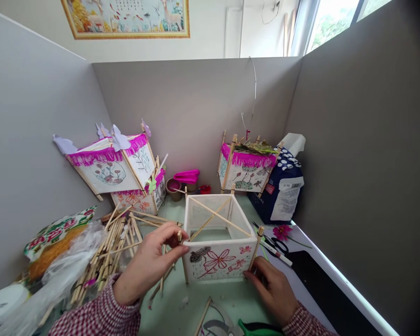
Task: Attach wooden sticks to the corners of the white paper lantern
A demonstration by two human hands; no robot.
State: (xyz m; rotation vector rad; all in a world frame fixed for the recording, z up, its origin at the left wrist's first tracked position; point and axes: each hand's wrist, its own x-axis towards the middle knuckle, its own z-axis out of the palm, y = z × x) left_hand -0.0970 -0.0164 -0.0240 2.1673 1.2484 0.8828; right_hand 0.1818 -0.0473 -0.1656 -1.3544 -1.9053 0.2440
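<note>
A square paper lantern frame (213, 259) stands upright on the pale green table in front of me. Its white front panel carries drawn red flowers and a dark drawing at the left. Two thin sticks (215, 213) cross over its open top, and wooden posts rise at the corners. My left hand (152, 259) pinches the front left corner post near the top edge, thumb in front. Low at the front right corner, my right hand (275, 289) has its thumb and fingers closed around the post and panel edge; some fingertips are hidden.
Decorated lanterns (108, 172) stand back left, another lantern (248, 170) back right beside a blue bag (283, 196). Bamboo sticks (115, 238) and plastic bags (66, 261) lie left. Green-handled cutters (257, 329) lie near; scissors (279, 245), a marker (276, 253) and a pink flower (282, 232) lie right.
</note>
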